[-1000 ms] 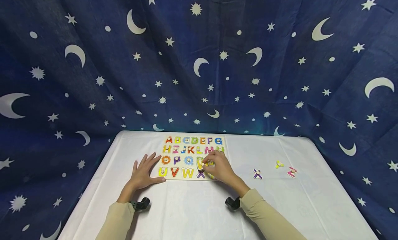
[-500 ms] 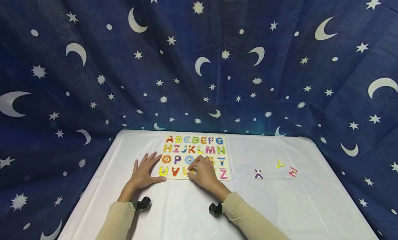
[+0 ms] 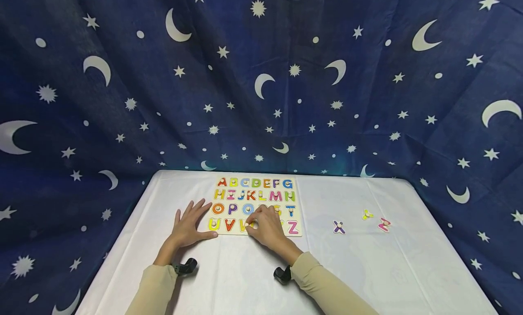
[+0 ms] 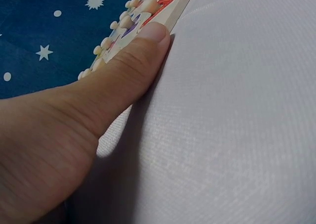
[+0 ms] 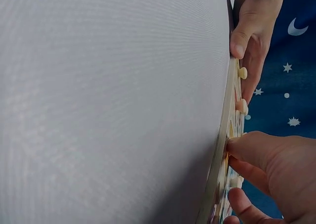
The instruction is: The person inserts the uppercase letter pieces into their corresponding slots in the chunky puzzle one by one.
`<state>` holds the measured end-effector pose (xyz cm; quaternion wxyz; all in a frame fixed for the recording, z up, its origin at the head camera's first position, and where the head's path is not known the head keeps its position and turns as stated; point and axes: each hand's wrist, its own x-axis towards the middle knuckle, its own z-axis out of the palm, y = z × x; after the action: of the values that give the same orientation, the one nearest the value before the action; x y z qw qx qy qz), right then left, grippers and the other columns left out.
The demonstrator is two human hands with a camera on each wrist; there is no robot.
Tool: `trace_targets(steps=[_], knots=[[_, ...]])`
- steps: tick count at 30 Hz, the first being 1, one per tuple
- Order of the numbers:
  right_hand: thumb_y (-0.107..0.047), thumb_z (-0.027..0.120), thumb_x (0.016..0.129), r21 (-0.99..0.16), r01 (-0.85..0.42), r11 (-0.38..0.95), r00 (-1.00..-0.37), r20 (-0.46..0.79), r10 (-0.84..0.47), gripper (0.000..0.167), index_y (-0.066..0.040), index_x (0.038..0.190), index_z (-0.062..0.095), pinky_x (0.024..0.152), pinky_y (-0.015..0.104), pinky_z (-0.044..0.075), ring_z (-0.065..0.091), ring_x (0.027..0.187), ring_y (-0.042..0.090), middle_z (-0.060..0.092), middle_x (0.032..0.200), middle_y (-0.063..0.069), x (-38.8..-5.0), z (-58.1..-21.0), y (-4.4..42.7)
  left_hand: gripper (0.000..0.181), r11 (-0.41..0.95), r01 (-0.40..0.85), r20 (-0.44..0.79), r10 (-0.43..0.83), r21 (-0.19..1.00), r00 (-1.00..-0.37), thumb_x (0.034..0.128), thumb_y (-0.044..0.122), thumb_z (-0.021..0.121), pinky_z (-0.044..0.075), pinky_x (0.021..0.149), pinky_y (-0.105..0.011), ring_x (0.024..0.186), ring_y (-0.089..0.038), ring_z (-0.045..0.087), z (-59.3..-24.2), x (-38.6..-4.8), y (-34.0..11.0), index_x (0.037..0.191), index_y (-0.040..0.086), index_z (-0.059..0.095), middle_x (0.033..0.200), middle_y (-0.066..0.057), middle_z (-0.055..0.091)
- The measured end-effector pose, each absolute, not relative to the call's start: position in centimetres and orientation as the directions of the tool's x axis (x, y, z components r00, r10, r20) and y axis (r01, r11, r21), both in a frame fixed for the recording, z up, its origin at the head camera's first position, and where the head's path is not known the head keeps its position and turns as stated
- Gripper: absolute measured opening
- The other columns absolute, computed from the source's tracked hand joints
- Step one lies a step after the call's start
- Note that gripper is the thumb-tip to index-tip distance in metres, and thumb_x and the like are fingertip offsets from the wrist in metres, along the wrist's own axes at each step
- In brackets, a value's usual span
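Note:
A wooden alphabet puzzle board (image 3: 241, 202) lies on the table, most of its letters topped by small knobs. My right hand (image 3: 267, 226) pinches the knob of the yellow W piece (image 3: 242, 225) at the W place in the bottom row. Whether the piece lies flush there, I cannot tell. The hand hides the board just right of it. At the board's left edge, my left hand (image 3: 189, 226) rests with fingers spread; in the left wrist view its thumb (image 4: 133, 61) touches the board's front corner. The pink Z place (image 3: 293, 227) shows no knob.
Right of the board lie a purple X piece (image 3: 338, 227), a yellow Y piece (image 3: 367, 214) and a pink Z piece (image 3: 384, 224). A white cloth covers the table (image 3: 245, 278). Behind it hangs a dark blue curtain (image 3: 229, 110) with moons and stars.
My right hand has carried the W piece left and down from above the R area to the W place, uncovering T and Z. The left hand has stayed put.

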<state>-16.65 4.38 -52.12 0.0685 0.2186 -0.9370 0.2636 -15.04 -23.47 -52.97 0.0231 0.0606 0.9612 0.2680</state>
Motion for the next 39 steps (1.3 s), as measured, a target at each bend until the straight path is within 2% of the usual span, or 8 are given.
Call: trace_targets(steps=[5,9,12,15,24,30,34,39], knots=[[-0.027,0.083,0.085,-0.505,-0.480,0.717,-0.876,0.247,-0.413,0.014,-0.021,0.097,0.080,0.079,0.035,0.042,0.047,0.089,0.018,0.062,0.101,-0.001,-17.2,-51.8,5.7,0.107,0.848,0.100,-0.015,0.127,0.520,-0.992,0.0691,0.058,0.089,-0.008,0.119,-0.072,0.155,-0.047,0.009,-53.1,-15.1,-23.4,0.157,0.017,0.044,0.166,-0.019,0.029],[-0.019,0.081,0.087,-0.559,-0.498,0.663,-0.866,0.289,-0.408,0.017,-0.015,0.104,0.079,0.092,0.045,0.047,0.054,0.094,0.021,0.067,0.104,0.002,-18.2,-51.1,8.3,0.107,0.849,0.100,-0.014,0.125,0.519,-0.992,0.0690,0.058,0.089,-0.008,0.119,-0.072,0.155,-0.047,0.009,-53.1,-15.1,-23.4,0.156,0.017,0.044,0.166,-0.019,0.029],[-0.015,0.081,0.087,-0.576,-0.494,0.652,-0.869,0.308,-0.387,0.017,-0.012,0.103,0.079,0.093,0.049,0.047,0.057,0.096,0.024,0.070,0.104,0.004,-19.0,-50.5,10.8,0.107,0.853,0.097,-0.015,0.122,0.513,-0.992,0.0690,0.058,0.089,-0.008,0.119,-0.072,0.155,-0.047,0.008,-53.2,-15.1,-23.5,0.157,0.017,0.044,0.166,-0.019,0.029],[-0.016,0.083,0.086,-0.578,-0.467,0.669,-0.884,0.299,-0.358,0.018,-0.013,0.103,0.079,0.082,0.042,0.047,0.057,0.094,0.023,0.071,0.104,0.004,-19.5,-50.2,13.5,0.108,0.856,0.098,-0.015,0.122,0.508,-0.992,0.0688,0.059,0.089,-0.008,0.119,-0.072,0.155,-0.047,0.008,-53.3,-15.1,-23.6,0.157,0.017,0.044,0.167,-0.019,0.028],[-0.011,0.084,0.085,-0.598,-0.416,0.685,-0.908,0.312,-0.280,0.021,-0.009,0.105,0.078,0.080,0.042,0.047,0.062,0.091,0.031,0.073,0.102,0.009,-19.2,-51.0,22.3,0.108,0.851,0.101,-0.012,0.125,0.516,-0.992,0.0685,0.059,0.089,-0.009,0.119,-0.071,0.155,-0.047,0.008,-53.3,-15.2,-23.6,0.157,0.017,0.044,0.167,-0.019,0.028],[-0.014,0.086,0.084,-0.588,-0.341,0.733,-0.940,0.238,-0.246,0.023,-0.013,0.105,0.078,0.088,0.046,0.045,0.063,0.103,0.031,0.073,0.108,0.007,-18.0,-52.1,27.5,0.108,0.855,0.098,-0.021,0.126,0.509,-0.992,0.0689,0.060,0.089,-0.009,0.119,-0.071,0.155,-0.046,0.007,-53.2,-15.2,-23.7,0.157,0.018,0.043,0.167,-0.018,0.027],[-0.013,0.087,0.081,-0.575,-0.369,0.730,-0.929,0.249,-0.273,0.019,-0.016,0.097,0.078,0.094,0.049,0.041,0.063,0.108,0.034,0.073,0.109,0.008,-17.5,-52.4,29.5,0.107,0.853,0.100,-0.014,0.124,0.512,-0.992,0.0689,0.059,0.089,-0.009,0.119,-0.071,0.155,-0.047,0.007,-53.2,-15.2,-23.7,0.157,0.018,0.043,0.167,-0.018,0.027],[-0.010,0.087,0.080,-0.560,-0.403,0.724,-0.914,0.279,-0.293,0.018,-0.017,0.093,0.077,0.098,0.054,0.042,0.063,0.111,0.038,0.071,0.112,0.011,-17.0,-52.7,30.7,0.107,0.850,0.109,-0.008,0.133,0.515,-0.991,0.0690,0.059,0.089,-0.008,0.119,-0.072,0.155,-0.047,0.008,-53.2,-15.2,-23.7,0.156,0.017,0.044,0.166,-0.019,0.028]])
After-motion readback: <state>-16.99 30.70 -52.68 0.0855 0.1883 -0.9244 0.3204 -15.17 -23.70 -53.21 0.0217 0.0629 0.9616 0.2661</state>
